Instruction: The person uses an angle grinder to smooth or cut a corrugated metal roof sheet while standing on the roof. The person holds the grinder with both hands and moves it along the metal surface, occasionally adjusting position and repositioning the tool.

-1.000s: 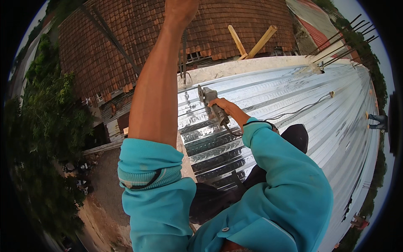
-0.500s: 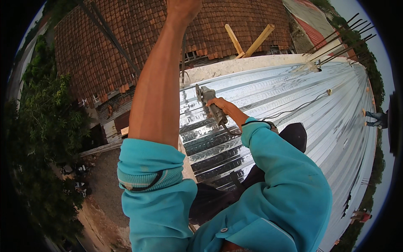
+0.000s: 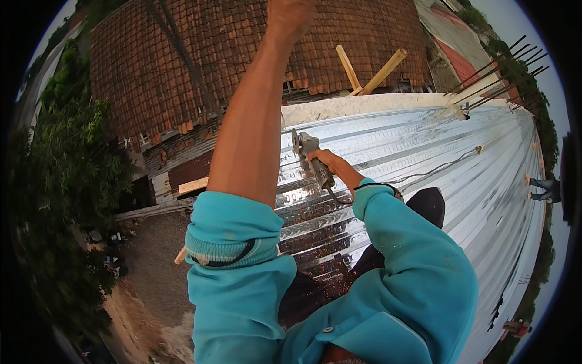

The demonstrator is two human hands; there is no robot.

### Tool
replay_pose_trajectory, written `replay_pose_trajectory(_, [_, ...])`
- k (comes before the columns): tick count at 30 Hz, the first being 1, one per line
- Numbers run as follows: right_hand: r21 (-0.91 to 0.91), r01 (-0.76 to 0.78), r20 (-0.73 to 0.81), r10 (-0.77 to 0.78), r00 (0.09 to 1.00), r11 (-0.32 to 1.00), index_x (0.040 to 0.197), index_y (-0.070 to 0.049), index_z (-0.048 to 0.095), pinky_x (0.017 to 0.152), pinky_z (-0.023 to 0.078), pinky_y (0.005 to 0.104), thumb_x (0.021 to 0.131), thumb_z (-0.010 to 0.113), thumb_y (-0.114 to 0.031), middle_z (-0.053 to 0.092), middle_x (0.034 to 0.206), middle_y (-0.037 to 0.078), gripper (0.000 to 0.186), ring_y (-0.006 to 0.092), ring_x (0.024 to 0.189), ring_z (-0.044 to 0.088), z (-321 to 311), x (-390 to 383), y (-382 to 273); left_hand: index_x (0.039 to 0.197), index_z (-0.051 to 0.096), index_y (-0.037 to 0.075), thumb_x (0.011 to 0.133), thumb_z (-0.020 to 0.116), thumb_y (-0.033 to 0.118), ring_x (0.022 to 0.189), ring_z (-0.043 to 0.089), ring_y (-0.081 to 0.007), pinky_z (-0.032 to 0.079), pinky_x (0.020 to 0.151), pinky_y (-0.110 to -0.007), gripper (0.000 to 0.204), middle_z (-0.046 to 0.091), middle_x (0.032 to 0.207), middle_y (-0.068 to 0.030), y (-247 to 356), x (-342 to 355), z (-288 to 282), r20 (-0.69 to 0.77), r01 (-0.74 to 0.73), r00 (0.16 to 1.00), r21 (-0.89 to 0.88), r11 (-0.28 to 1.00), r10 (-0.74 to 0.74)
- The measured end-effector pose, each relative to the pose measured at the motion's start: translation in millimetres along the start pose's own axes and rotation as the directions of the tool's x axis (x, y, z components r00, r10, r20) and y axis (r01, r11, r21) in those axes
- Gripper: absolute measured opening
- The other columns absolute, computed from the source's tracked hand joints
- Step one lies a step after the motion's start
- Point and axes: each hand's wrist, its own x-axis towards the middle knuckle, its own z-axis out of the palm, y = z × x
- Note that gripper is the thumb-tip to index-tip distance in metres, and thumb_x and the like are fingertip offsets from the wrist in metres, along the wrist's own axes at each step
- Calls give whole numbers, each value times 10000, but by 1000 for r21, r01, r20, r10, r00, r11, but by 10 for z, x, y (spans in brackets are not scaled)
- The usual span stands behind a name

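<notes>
Ribbed, shiny corrugated metal sheeting [image 3: 424,158] spans the right; rough terracotta tiled roof [image 3: 182,67] beyond; two pale wooden planks [image 3: 370,70] crossed at its edge; right hand [image 3: 324,161] wrapped tight around grey angle grinder [image 3: 309,155] at the sheeting's left edge; left hand [image 3: 291,12] raised, fingers cut off, grip unclear.

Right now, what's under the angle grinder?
Ribbed metal sheeting lies under the angle grinder, which the right hand grips. Orange sparks scatter on the sheet nearer the person. The disc's contact spot is too small to tell; the left forearm covers the sheet's left edge.
</notes>
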Motion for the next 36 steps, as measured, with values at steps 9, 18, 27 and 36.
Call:
replay_pose_trajectory(9, [9,7,53,-7,999,1000,1061,85,622,593,600,487,693,794,-195,671,878,191,493,333,693,714,-36,160,146,793,622,-15,1017,577,404,646,498,-144,448,622,-387,478,525,636,-47,-56,15,-8,31,8,1000,-47,999,-7])
replay_pose_trajectory(18, [1,11,49,-11,999,1000,1042,87,628,578,591,478,688,803,-184,665,858,180,479,319,687,706,-42,162,168,805,623,-26,1015,577,398,647,488,-151,448,619,-390,476,513,639,-45,-51,5,-3,10,-4,1000,-38,999,4])
replay_pose_trajectory(27, [-58,33,9,-33,999,998,944,31,650,587,551,456,731,762,-260,676,788,143,378,297,628,656,67,-153,77,741,582,-2,1014,577,403,626,467,-143,431,593,-384,488,489,620,-32,-55,-3,-28,27,22,999,-54,998,-21])
replay_pose_trajectory(36, [-46,-6,24,7,1000,999,1026,62,648,625,581,489,695,780,-206,686,877,173,446,315,727,720,8,79,24,771,610,-7,1014,587,398,623,460,-137,425,587,-382,473,497,623,-28,-67,13,-15,26,-5,1000,-72,997,7])
